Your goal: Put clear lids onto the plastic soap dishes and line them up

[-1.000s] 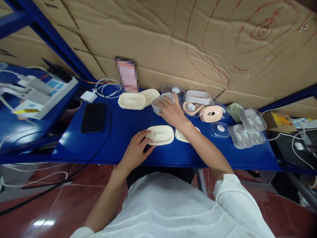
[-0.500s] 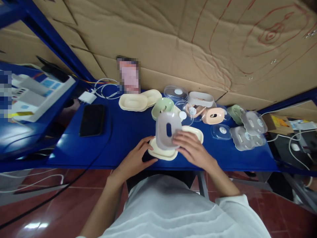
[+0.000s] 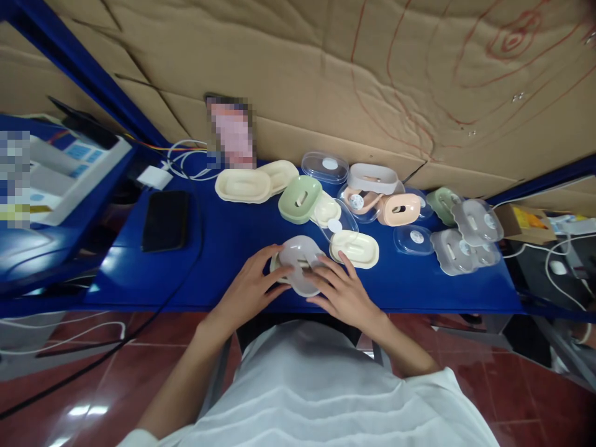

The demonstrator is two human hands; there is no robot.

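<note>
Hands meeting at the near edge of the blue table [image 3: 223, 242]: left hand [image 3: 249, 288] and right hand [image 3: 342, 295], both on a grey translucent tray [image 3: 300, 261] lying over a cream dish [image 3: 275, 266]. Left fingers spread and curled against the tray's left rim; right fingers splayed across its near right side. Hard to tell whether either hand truly clamps the tray or only presses on it. Cream dish almost wholly hidden under the tray, only a sliver showing at the left. Tray's slot partly covered by fingertips.

Just beside, to the right, a second cream dish [image 3: 354, 248], nothing in it. Behind, a green dish [image 3: 300, 198] with a slot, overlapping a small cream piece [image 3: 326, 208]. Further back, two cream dishes [image 3: 244, 185] nested edge to edge, a clear lid [image 3: 325, 166] with a round sticker, a grey tub [image 3: 372, 178], a pink dish [image 3: 398, 210]. At the far right, a heap of clear lids [image 3: 465, 239], overlapping, count unclear.

Black phone [image 3: 165, 211] flat at the left, well apart from the hands. White cables [image 3: 184, 162] coiled by the cardboard wall [image 3: 326, 74]. Blurred upright card [image 3: 230, 131], unreadable. Equipment at the left edge cut off.
</note>
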